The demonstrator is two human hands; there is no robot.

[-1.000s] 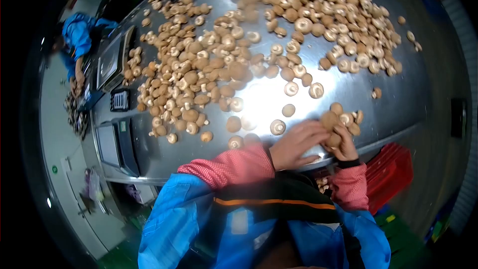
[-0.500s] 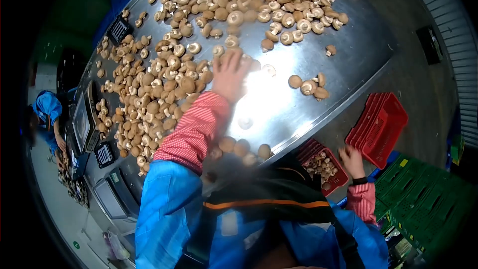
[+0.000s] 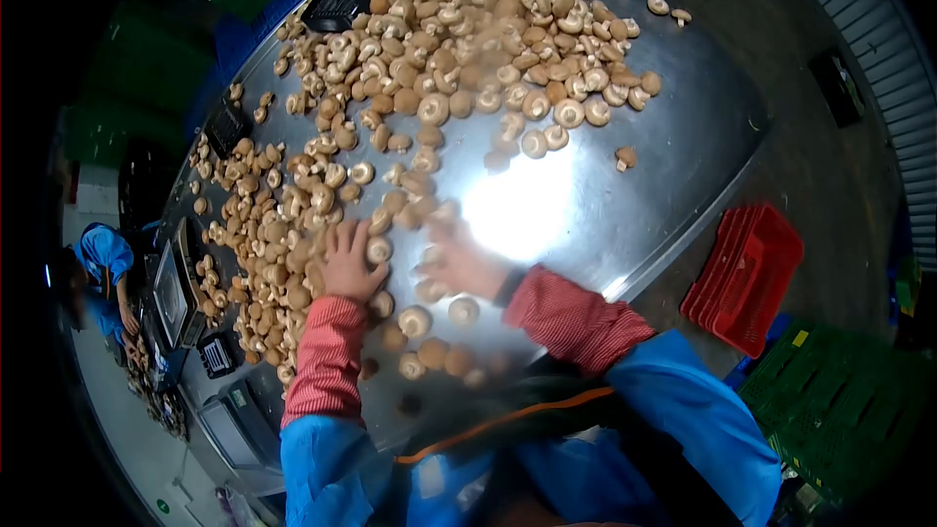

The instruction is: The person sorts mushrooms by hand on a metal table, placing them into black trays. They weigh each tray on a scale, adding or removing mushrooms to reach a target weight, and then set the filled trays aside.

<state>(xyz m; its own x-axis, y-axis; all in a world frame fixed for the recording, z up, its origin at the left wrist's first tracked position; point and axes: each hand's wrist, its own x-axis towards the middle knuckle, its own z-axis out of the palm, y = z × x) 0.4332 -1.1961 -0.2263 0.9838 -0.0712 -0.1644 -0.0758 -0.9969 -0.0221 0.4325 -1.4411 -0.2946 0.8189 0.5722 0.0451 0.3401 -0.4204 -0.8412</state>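
My left hand (image 3: 351, 263) lies with its fingers spread on the edge of a pile of brown-capped mushrooms (image 3: 278, 234) on the metal table (image 3: 673, 88). Its fingertips touch some of them. To its right, my right hand (image 3: 464, 265) is blurred by motion. Its fingers look stretched out toward the left, against a few loose mushrooms (image 3: 415, 320) between the two hands. I see nothing gripped in either hand, though the right palm is hidden. More mushrooms (image 3: 457, 361) lie near the table's front edge, close to my body.
A larger mushroom heap (image 3: 439, 49) covers the far part of the table, beside a black tray (image 3: 337, 6). Scales (image 3: 234, 420) stand at the left. Stacked red crates (image 3: 747, 278) and green crates (image 3: 830, 390) are on the right. A co-worker in blue (image 3: 102, 254) works at far left.
My right hand has come from beside the red crates onto the table. My left hand has moved down and left. The small mushroom group on the table's right side is no longer there.
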